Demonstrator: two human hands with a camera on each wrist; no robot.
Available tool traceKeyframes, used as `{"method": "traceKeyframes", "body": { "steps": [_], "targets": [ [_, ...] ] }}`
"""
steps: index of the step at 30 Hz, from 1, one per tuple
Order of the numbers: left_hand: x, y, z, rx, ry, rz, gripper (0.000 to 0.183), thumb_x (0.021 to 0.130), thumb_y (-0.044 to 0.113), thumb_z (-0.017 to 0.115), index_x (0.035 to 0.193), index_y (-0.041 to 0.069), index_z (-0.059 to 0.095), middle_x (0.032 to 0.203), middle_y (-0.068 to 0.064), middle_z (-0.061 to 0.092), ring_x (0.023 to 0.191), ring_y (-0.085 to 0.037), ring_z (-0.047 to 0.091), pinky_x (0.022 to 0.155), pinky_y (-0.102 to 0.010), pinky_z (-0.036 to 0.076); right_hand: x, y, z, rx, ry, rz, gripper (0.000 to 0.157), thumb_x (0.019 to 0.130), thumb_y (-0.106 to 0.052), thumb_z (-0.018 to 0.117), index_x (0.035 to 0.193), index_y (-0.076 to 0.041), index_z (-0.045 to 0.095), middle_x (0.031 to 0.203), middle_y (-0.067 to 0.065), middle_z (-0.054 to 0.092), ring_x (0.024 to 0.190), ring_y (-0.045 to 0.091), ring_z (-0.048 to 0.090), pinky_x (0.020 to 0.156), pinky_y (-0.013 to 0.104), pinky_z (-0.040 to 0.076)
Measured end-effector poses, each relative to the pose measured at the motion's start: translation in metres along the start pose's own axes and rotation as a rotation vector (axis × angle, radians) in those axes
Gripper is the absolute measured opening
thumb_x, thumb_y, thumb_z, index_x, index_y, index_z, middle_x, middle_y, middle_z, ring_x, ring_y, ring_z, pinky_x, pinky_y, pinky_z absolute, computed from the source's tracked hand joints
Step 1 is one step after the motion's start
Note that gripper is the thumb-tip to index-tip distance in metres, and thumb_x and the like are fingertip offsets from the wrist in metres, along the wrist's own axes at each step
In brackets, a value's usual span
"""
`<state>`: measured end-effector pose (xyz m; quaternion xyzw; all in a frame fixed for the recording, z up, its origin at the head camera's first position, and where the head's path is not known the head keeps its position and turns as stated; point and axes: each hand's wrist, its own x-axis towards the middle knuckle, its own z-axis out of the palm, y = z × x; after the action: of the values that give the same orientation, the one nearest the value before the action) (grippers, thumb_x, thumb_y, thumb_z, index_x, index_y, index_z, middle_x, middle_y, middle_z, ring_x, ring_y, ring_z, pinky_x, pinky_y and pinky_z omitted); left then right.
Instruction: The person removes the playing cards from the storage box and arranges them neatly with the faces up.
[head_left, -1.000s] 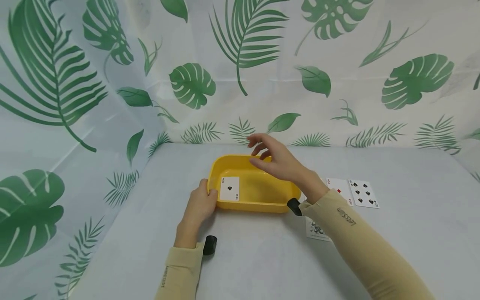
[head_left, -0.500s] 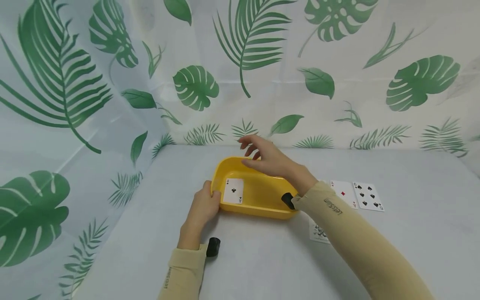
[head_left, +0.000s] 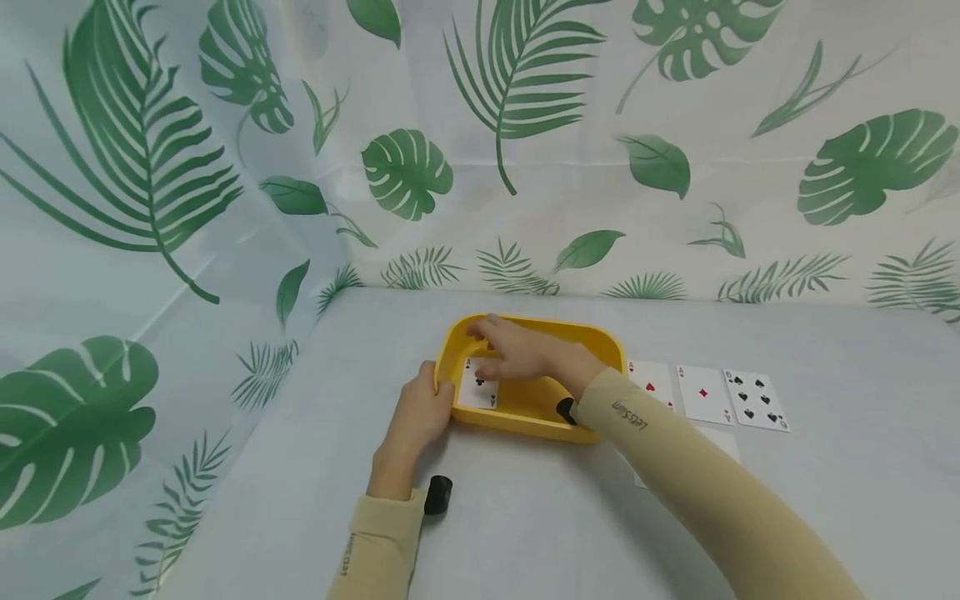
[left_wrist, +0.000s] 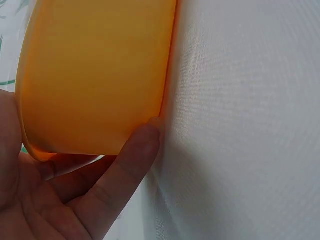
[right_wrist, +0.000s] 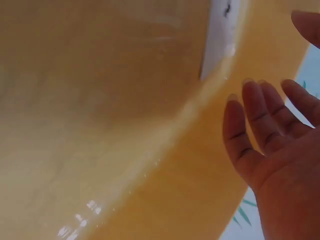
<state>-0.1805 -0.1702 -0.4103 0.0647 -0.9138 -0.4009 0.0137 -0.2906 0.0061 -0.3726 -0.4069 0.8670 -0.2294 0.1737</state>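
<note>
A yellow plastic tray stands on the table, an ace of clubs lying face up at its left end. My left hand grips the tray's left end; in the left wrist view its fingers lie against the outer wall near the base. My right hand hovers over the tray, fingers loosely bent and holding nothing, and in the head view partly covers the ace. From the right wrist the card shows only in part, apart from the fingertips.
Right of the tray an ace of hearts, an ace of diamonds and a six of spades lie in a row. Another card is mostly hidden under the right sleeve. Leaf-printed cloth hangs behind.
My right hand has come down from above the tray's far rim to over the ace of clubs. My left hand keeps its hold. The whole view has shifted slightly.
</note>
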Motion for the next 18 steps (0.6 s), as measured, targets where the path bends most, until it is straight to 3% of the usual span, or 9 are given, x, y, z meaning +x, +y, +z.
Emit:
{"method": "traceKeyframes", "body": {
  "steps": [10, 18],
  "targets": [
    [-0.001, 0.0, 0.0, 0.004, -0.004, 0.007, 0.035, 0.097, 0.015, 0.042, 0.127, -0.002, 0.05, 0.09, -0.011, 0.058, 0.077, -0.024, 0.053, 0.07, -0.038, 0.045, 0.01, -0.002, 0.017, -0.336, -0.147, 0.092, 0.092, 0.081, -0.052, 0.079, 0.147, 0.0, 0.041, 0.136, 0.016, 0.039, 0.122, 0.033, 0.04, 0.107, 0.048, 0.036],
    [-0.001, 0.002, -0.001, -0.008, -0.009, -0.012, 0.035, 0.099, 0.015, 0.042, 0.128, -0.002, 0.05, 0.093, -0.01, 0.058, 0.078, -0.023, 0.053, 0.072, -0.039, 0.045, 0.013, -0.005, 0.018, -0.423, -0.199, 0.136, 0.091, 0.08, -0.052, 0.08, 0.146, -0.002, 0.042, 0.135, 0.016, 0.039, 0.123, 0.035, 0.037, 0.106, 0.052, 0.036]
  ]
}}
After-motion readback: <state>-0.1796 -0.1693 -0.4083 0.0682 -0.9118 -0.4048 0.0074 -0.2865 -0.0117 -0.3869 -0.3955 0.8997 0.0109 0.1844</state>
